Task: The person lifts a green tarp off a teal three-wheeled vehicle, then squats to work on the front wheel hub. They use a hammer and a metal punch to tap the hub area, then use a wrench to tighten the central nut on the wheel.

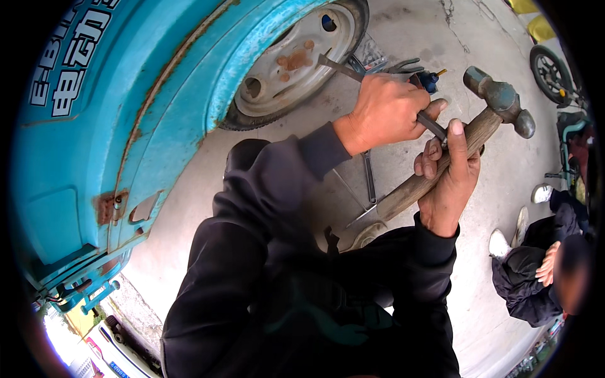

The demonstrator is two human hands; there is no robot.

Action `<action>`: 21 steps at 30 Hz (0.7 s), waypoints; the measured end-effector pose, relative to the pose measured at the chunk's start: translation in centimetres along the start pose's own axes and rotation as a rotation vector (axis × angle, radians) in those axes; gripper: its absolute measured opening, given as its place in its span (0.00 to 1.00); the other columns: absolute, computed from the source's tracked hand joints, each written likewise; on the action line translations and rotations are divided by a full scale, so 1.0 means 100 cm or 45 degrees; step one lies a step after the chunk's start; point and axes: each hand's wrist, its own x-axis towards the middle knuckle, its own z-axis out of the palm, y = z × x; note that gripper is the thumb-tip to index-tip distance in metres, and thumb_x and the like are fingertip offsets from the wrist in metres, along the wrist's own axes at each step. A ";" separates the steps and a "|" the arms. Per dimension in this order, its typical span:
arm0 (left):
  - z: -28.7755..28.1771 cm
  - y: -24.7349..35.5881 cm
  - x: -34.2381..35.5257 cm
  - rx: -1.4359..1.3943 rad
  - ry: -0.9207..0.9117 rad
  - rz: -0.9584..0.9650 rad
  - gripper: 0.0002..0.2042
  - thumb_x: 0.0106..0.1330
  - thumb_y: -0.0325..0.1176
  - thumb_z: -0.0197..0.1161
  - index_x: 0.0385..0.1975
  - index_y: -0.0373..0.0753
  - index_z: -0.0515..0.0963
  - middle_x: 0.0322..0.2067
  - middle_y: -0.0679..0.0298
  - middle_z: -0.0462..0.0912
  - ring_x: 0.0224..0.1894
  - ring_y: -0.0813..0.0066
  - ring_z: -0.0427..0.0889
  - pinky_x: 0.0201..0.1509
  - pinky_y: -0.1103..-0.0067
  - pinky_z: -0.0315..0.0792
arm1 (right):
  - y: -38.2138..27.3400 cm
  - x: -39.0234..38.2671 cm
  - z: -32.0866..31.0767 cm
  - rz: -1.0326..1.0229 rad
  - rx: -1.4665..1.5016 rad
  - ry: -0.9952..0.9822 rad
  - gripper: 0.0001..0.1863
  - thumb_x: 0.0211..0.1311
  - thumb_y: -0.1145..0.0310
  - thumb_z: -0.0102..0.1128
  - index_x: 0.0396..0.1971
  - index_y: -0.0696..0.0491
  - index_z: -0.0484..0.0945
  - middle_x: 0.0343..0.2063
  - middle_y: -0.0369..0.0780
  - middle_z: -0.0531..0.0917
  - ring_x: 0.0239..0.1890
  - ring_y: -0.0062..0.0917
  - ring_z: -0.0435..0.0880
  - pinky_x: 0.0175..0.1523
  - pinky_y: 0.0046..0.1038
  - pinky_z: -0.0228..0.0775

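Observation:
My left hand (389,112) is wrapped round a dark steel chisel (340,68), whose flat, flared end points toward the vehicle wheel. The chisel's other end reaches my right hand (455,173), whose thumb and fingertips lie against it. That same right hand grips a ball-peen hammer (476,132) by its worn wooden handle. The hammer's grey head is tilted up and away to the right. Both hands are held close together above the concrete floor. Part of the chisel's shaft is hidden behind my left fingers.
A teal vehicle body (170,82) with rusty seams fills the left, beside a pale wheel (296,60) with a rusted hub. Pliers (404,65), a blue tool (429,80) and a wrench (369,179) lie on the floor. Another person (535,268) is at the right.

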 end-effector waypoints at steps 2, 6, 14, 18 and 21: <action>0.002 0.003 0.005 0.042 -0.011 -0.004 0.19 0.60 0.42 0.66 0.10 0.40 0.76 0.10 0.61 0.75 0.13 0.60 0.75 0.16 0.68 0.66 | -0.003 0.008 -0.004 -0.019 0.010 -0.023 0.14 0.66 0.62 0.65 0.29 0.53 0.71 0.15 0.35 0.72 0.11 0.17 0.66 0.18 0.21 0.60; -0.005 0.004 0.013 0.043 -0.157 -0.041 0.17 0.60 0.40 0.67 0.11 0.39 0.75 0.12 0.60 0.75 0.15 0.58 0.76 0.19 0.68 0.68 | 0.003 0.021 -0.009 0.030 0.070 -0.074 0.13 0.65 0.64 0.65 0.28 0.54 0.73 0.14 0.33 0.70 0.11 0.15 0.65 0.18 0.20 0.59; -0.015 0.000 0.007 -0.013 -0.182 -0.089 0.12 0.56 0.32 0.67 0.13 0.38 0.74 0.14 0.55 0.74 0.18 0.53 0.74 0.19 0.67 0.65 | 0.003 0.019 0.003 -0.067 0.011 -0.151 0.11 0.66 0.68 0.64 0.26 0.54 0.72 0.12 0.33 0.71 0.11 0.15 0.66 0.18 0.20 0.58; -0.019 -0.008 0.007 -0.004 -0.139 -0.125 0.13 0.57 0.33 0.66 0.13 0.39 0.74 0.14 0.56 0.74 0.18 0.52 0.75 0.19 0.66 0.66 | 0.010 0.023 0.015 -0.059 0.073 -0.178 0.12 0.66 0.68 0.64 0.26 0.54 0.72 0.12 0.33 0.71 0.11 0.15 0.66 0.18 0.20 0.58; -0.019 -0.016 0.008 0.016 -0.060 -0.094 0.17 0.61 0.39 0.66 0.12 0.40 0.74 0.12 0.59 0.74 0.15 0.55 0.76 0.17 0.67 0.67 | 0.016 0.029 0.019 -0.104 0.008 -0.184 0.12 0.67 0.63 0.63 0.29 0.53 0.72 0.13 0.32 0.69 0.10 0.15 0.65 0.18 0.21 0.60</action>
